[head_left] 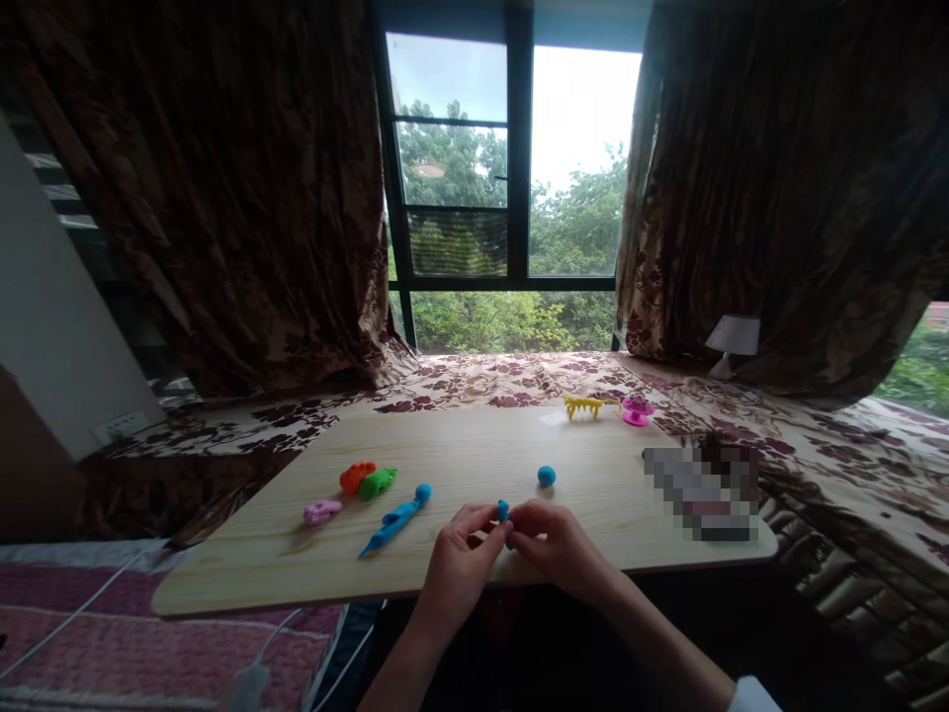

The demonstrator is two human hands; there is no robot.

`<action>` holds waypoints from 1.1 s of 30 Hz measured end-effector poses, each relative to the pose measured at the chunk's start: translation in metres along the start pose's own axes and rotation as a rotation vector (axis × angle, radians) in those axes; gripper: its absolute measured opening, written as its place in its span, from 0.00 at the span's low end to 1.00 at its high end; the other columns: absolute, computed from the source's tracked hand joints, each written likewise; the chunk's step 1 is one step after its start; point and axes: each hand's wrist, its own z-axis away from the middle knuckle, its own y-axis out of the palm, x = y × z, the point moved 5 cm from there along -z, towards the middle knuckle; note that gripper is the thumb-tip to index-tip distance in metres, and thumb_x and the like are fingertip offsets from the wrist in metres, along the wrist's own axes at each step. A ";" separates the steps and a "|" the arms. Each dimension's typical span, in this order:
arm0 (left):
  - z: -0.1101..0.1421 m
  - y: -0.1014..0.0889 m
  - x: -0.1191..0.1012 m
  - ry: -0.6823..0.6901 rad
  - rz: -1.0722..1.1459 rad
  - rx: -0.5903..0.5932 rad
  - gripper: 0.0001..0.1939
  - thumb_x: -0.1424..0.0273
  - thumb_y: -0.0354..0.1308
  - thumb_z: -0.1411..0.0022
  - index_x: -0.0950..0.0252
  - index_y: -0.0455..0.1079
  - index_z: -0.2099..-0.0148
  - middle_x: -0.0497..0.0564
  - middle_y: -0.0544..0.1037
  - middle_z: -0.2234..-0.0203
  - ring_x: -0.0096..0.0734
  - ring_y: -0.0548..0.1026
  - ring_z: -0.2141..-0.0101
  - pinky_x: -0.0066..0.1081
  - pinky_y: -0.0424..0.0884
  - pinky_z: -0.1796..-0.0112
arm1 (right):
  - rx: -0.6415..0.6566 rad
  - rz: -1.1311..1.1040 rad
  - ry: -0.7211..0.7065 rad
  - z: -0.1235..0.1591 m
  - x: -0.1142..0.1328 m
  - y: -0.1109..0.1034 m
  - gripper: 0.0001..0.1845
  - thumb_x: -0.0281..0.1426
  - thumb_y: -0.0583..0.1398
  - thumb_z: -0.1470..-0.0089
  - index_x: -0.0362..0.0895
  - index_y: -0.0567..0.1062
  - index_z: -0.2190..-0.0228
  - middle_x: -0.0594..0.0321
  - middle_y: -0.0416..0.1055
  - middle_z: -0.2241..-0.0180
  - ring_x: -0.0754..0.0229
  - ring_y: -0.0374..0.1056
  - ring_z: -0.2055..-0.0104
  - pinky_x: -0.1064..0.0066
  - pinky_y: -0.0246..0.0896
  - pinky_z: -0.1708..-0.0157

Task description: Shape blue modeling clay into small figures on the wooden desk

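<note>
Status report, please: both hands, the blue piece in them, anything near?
Left hand and right hand together on small blue piece. Piece partly hidden. Blue ball beyond hands, not touching.

The tabletop (460,445) looks like pale grained wood, smooth with a faint sheen. The small blue piece (503,511) at its near edge, the blue ball (547,477) beyond and the orange lump (356,477) at left look like soft, matt modelling clay. The far curtains (259,198) are creased patterned cloth; the near-left quilt (111,633) is padded fabric; the window panes (574,109) are smooth glass.
</note>
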 end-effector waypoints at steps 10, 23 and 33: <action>0.000 0.006 0.008 0.031 -0.106 0.030 0.17 0.64 0.52 0.42 0.62 0.72 0.52 0.52 0.79 0.64 0.34 0.73 0.66 0.31 0.69 0.63 | 0.077 0.464 -0.250 0.012 0.040 -0.014 0.38 0.15 0.48 0.58 0.44 0.60 0.44 0.59 0.61 0.44 0.58 0.52 0.40 0.61 0.46 0.42; 0.002 0.008 0.005 0.047 -0.061 0.037 0.15 0.68 0.53 0.44 0.63 0.73 0.55 0.51 0.80 0.62 0.39 0.74 0.60 0.35 0.68 0.56 | 0.113 0.470 -0.215 0.014 0.030 0.001 0.37 0.16 0.48 0.55 0.45 0.57 0.42 0.59 0.58 0.42 0.57 0.51 0.39 0.59 0.48 0.43; 0.000 0.008 0.009 0.026 -0.102 0.038 0.15 0.65 0.52 0.42 0.63 0.74 0.55 0.52 0.80 0.62 0.40 0.75 0.60 0.37 0.67 0.55 | 0.097 0.460 -0.189 0.017 0.024 0.005 0.41 0.16 0.49 0.59 0.42 0.53 0.41 0.57 0.54 0.40 0.57 0.47 0.38 0.59 0.46 0.41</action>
